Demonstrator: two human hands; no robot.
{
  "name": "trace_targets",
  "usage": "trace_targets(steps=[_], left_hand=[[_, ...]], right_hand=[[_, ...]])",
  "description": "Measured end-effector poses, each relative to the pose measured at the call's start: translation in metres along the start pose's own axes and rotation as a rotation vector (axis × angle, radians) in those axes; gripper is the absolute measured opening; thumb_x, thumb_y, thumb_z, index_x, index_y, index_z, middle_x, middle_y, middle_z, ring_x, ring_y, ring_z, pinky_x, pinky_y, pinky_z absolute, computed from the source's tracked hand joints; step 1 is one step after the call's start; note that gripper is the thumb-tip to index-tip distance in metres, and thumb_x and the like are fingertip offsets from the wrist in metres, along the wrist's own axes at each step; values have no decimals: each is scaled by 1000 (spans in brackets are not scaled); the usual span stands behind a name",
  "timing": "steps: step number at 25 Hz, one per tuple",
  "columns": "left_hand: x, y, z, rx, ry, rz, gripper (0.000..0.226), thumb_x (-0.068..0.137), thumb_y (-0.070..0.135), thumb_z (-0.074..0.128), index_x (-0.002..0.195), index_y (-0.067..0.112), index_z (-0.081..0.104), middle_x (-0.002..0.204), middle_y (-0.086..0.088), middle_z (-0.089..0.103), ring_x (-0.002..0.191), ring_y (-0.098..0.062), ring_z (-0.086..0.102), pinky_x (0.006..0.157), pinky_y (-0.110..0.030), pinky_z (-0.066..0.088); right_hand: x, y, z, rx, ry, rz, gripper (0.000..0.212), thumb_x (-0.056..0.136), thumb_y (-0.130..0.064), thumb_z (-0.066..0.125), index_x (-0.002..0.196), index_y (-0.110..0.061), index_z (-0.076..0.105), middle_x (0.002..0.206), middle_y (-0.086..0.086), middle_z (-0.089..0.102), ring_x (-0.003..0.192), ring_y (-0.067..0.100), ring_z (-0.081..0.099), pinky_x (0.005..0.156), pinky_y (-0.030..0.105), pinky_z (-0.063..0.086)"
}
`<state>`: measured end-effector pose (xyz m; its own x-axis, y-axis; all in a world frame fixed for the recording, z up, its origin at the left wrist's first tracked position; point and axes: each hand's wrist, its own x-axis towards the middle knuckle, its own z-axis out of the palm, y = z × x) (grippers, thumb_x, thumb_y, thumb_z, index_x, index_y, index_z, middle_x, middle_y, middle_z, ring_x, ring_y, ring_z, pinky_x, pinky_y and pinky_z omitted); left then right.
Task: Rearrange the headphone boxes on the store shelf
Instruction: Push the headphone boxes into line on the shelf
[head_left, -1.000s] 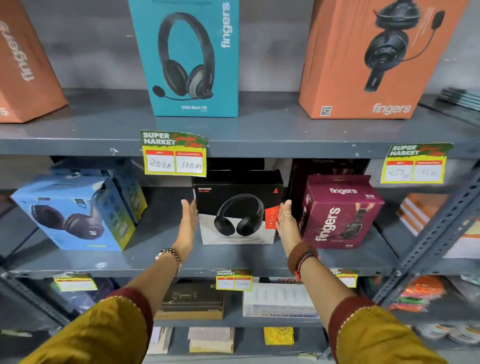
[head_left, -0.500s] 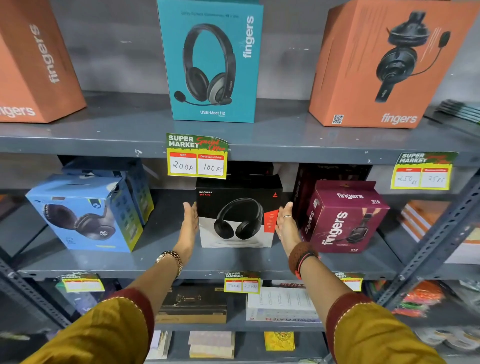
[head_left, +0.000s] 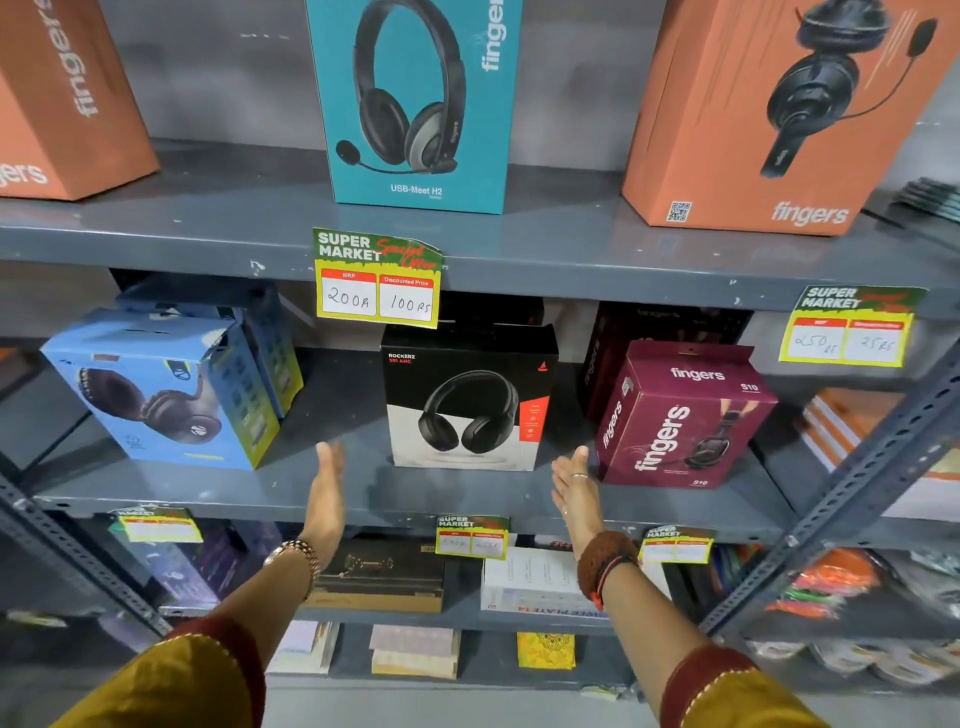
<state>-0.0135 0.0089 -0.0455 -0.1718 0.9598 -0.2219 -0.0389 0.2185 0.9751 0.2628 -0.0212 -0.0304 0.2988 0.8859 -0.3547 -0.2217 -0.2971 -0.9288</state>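
Standing between both open hands, untouched: black headphone box (head_left: 467, 400).

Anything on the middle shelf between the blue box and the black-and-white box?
No. In the head view, bare grey shelf separates the blue box from the black-and-white box; only the open left hand hovers before that gap.

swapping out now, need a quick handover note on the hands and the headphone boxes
Left hand: open, empty, left of the black and white box, not touching.
Right hand: open, empty, between that box and the maroon box, touching neither.
Middle shelf: blue box left, black and white centre, maroon right, angled.
Top shelf: teal box between two orange ones.
Done: black and white box stands upright, facing front.
Left: probably straighten the blue and maroon boxes.
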Motion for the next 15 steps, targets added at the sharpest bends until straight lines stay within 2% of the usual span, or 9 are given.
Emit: trace_targets(steps=[2, 5, 6, 9, 12, 15], left_hand=[[5, -8, -23, 27, 62, -27, 74, 88, 64, 8, 149, 22, 18, 159, 2, 17, 146, -18, 17, 119, -38, 8], [19, -7, -63, 44, 139, -85, 93, 74, 80, 10, 149, 25, 16, 159, 2, 16, 146, -21, 16, 119, -41, 8], [26, -6, -79, 29, 167, -71, 92, 76, 79, 10, 149, 24, 15, 159, 1, 16, 146, -20, 16, 119, -40, 8], [42, 7, -131, 11, 251, 31, 67, 95, 54, 12, 148, 13, 16, 157, 0, 16, 145, -15, 14, 120, -32, 6], [66, 17, -198, 48, 358, 76, 64, 98, 47, 15, 149, 8, 14, 159, -5, 11, 146, -16, 11, 120, -33, 5], [83, 35, -248, 12, 370, 48, 88, 83, 73, 15, 149, 14, 18, 158, 3, 15, 144, -13, 17, 120, -35, 9]], right_hand=[[-6, 14, 9, 0, -3, -5, 70, 93, -52, 19, 137, 0, 34, 150, 16, 33, 138, 27, 33, 115, 38, 21], [-16, 25, 41, 13, -14, -17, 66, 94, -50, 20, 137, -3, 37, 149, 14, 36, 138, 26, 33, 115, 36, 22], [-18, 27, 56, 26, -23, -28, 64, 95, -48, 20, 135, -2, 39, 148, 15, 38, 137, 26, 34, 114, 35, 23], [-29, 28, 112, 46, -52, -52, 60, 96, -45, 22, 127, -1, 48, 142, 17, 46, 133, 25, 40, 111, 33, 27], [-41, 28, 181, 77, -96, -35, 61, 96, -45, 22, 129, -1, 47, 141, 15, 47, 133, 23, 42, 110, 32, 29], [-47, 22, 247, 104, -177, -13, 65, 95, -47, 16, 136, -1, 38, 145, 15, 41, 137, 24, 35, 114, 35, 25]])
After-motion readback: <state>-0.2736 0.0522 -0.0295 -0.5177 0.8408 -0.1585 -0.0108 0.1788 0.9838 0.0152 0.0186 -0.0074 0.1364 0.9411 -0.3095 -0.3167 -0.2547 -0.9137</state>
